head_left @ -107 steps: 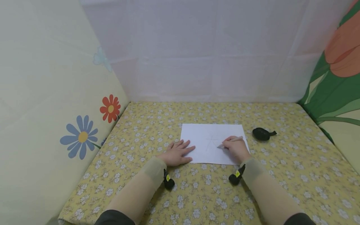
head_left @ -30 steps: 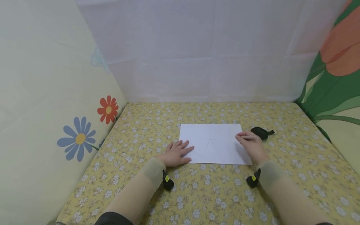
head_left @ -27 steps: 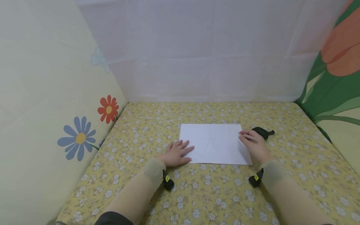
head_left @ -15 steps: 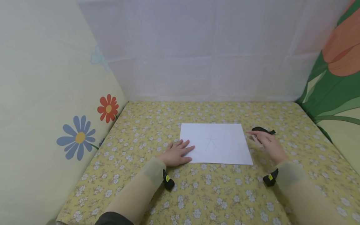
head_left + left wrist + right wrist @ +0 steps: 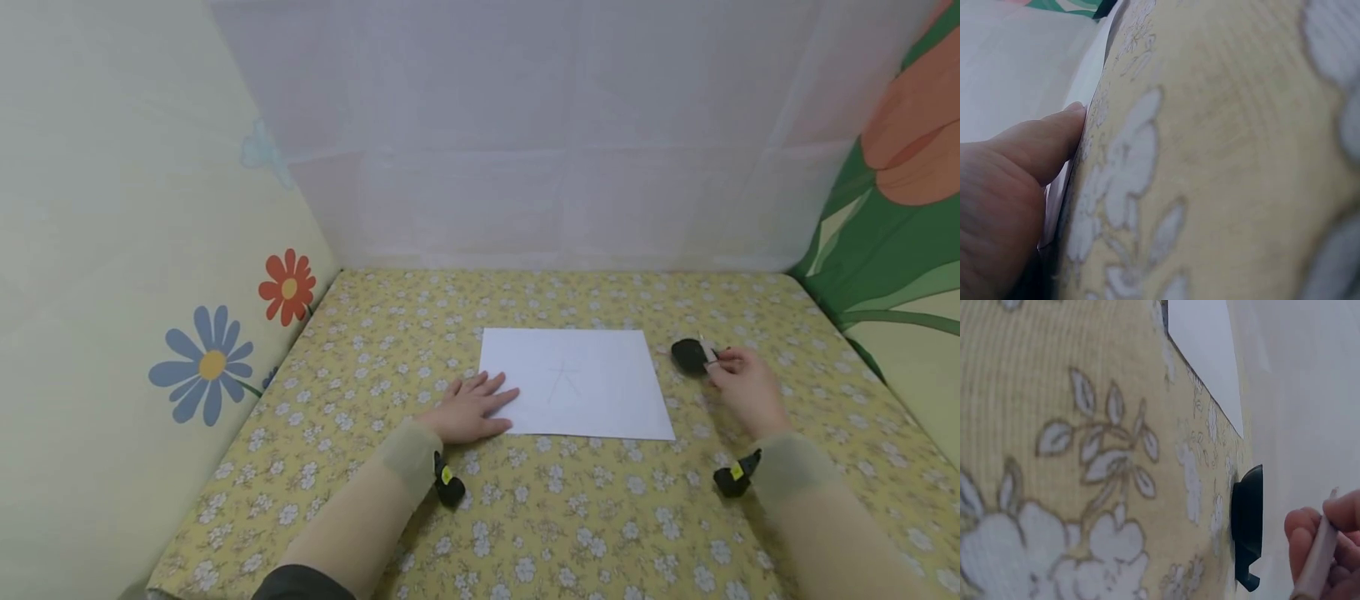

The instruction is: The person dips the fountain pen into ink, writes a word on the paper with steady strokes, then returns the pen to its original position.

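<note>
Fingers spread, my left hand (image 5: 468, 410) lies flat on the left edge of a white sheet of paper (image 5: 607, 392). Its thumb (image 5: 1054, 134) rests on the sheet's near edge in the left wrist view. Faint thin strokes (image 5: 564, 379), one crosswise and others slanting, are on the paper. To the right, my right hand (image 5: 750, 392) pinches a slim pale pen (image 5: 1319, 562), its tip pointing up and away. A rounded black object (image 5: 686, 357) with a short tail sits just beyond the pen, partly hidden by it and the fingers. The wrist view shows the hand raised off the cloth.
A yellow floral cloth (image 5: 375, 350) covers the table. Behind it hangs a white sheet backdrop (image 5: 465, 150). Flower-printed fabric panels (image 5: 112, 208) stand at both sides. Each wrist wears a small black camera (image 5: 448, 485).
Earlier, the pen tip was at the paper. My right hand has moved right, off the sheet to the black object, and the pen has swung upward. The left hand has stayed in place.
</note>
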Demonstrator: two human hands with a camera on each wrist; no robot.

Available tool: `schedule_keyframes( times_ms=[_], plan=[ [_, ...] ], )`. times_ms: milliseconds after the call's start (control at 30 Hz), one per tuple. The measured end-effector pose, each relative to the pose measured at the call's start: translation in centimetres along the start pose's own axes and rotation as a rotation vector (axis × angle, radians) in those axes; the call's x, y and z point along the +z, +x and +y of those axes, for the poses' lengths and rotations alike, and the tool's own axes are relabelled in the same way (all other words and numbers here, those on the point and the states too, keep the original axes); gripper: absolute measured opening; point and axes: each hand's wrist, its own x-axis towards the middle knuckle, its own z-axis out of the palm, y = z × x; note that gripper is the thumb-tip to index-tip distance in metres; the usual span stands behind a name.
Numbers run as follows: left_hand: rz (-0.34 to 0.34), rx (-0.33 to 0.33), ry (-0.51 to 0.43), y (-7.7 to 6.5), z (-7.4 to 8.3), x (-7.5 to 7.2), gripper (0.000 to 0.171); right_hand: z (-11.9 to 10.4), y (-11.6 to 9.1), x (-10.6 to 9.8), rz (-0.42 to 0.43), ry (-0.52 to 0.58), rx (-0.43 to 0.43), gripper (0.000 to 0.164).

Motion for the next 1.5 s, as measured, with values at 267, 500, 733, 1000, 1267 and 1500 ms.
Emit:
schedule_keyframes(
  times_ms=[267, 500, 733, 1000, 1267, 1500],
  plan=[
    [-0.002, -0.001, 0.007, 0.1, -0.1, 0.1, 0.059, 0.8, -0.2, -0.4, 0.069, -0.018, 0.13, 0.056],
    [0.0, -0.013, -0.01, 0.0, -0.1, -0.1, 0.059, 1.4, 0.0, -0.4, 0.102, 0.101, 0.283, 0.052],
    [0.001, -0.012, -0.015, -0.1, -0.1, -0.2, 0.059, 1.6, 0.4, -0.8, 0.063, -0.027, 0.286, 0.048],
    [-0.003, -0.021, -0.002, 0.0, -0.2, 0.1, 0.059, 1.9, 1.3, -0.5, 0.055, -0.033, 0.328, 0.044],
    [-0.008, -0.007, -0.021, -0.1, 0.2, -0.1, 0.058, 1.8, 1.8, -0.3, 0.07, -0.162, 0.32, 0.04],
    [-0.007, -0.014, -0.019, 0.0, 0.2, -0.2, 0.058, 1.8, 2.1, -0.3, 0.088, -0.176, 0.324, 0.038]
  ],
)
